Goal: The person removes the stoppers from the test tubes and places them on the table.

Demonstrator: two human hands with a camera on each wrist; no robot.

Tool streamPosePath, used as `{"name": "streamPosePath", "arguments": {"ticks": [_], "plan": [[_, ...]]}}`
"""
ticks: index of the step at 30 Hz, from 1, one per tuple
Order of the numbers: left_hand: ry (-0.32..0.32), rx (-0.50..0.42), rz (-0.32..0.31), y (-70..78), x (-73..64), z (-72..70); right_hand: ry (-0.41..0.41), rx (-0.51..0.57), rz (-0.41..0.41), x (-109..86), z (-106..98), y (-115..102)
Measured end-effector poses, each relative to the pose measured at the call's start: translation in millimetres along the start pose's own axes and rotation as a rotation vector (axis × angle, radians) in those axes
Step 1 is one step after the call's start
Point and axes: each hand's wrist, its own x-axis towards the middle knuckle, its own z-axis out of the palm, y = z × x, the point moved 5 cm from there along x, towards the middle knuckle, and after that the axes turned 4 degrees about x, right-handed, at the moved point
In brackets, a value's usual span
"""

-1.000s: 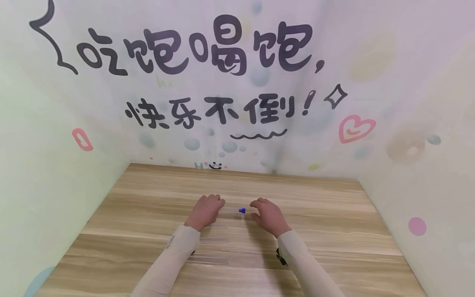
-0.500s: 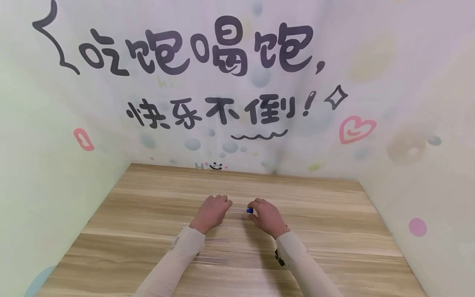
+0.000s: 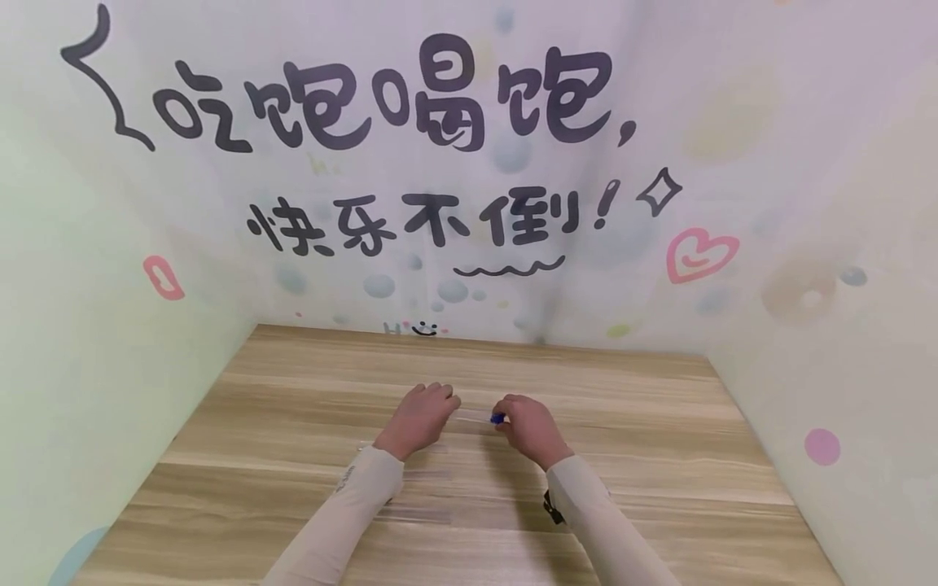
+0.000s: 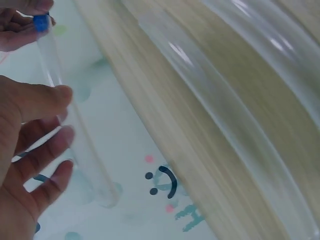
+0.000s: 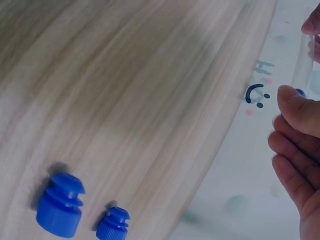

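Note:
A clear test tube (image 4: 85, 140) is pinched between the thumb and fingers of my left hand (image 3: 419, 417), its rounded end pointing away from the right hand. At its other end sits a blue stopper (image 4: 41, 23). My right hand (image 3: 533, 430) pinches this stopper with thumb and fingertips, covering much of it in the head view. In the right wrist view, only a sliver of blue shows beside the right thumb (image 5: 295, 107). Both hands are held over the wooden table (image 3: 623, 415), facing each other.
More clear tubes lie on the table; the left wrist view shows one tube (image 4: 215, 105) beside a second tube (image 4: 270, 40). Two loose blue stoppers, a larger stopper (image 5: 60, 205) and a smaller stopper (image 5: 113, 224), stand on the wood. A printed wall (image 3: 469, 285) rises behind.
A second ago the right hand was apart from the stopper; its fingers have since closed round it. The left hand and tube have shifted slightly right.

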Motion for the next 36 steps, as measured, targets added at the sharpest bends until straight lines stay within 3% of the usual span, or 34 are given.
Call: {"name": "streamPosePath", "arguments": {"ticks": [6, 13, 21, 36], "plan": [[0.06, 0.032, 0.038, -1.6, -3.4, 1.9, -0.021, 0.006, -0.027, -0.1, 0.8, 0.4], [0.08, 0.047, 0.068, -0.3, -4.3, 6.5, -0.055, 0.011, -0.031, -1.2, 2.6, 2.4], [0.116, 0.04, 0.06, -0.5, -2.4, 4.4, 0.005, 0.037, 0.004, -1.6, -0.6, 7.2], [0.074, 0.022, 0.033, 1.1, -1.3, 2.6, 0.076, 0.06, 0.061, -1.7, -1.9, 12.2]]}}
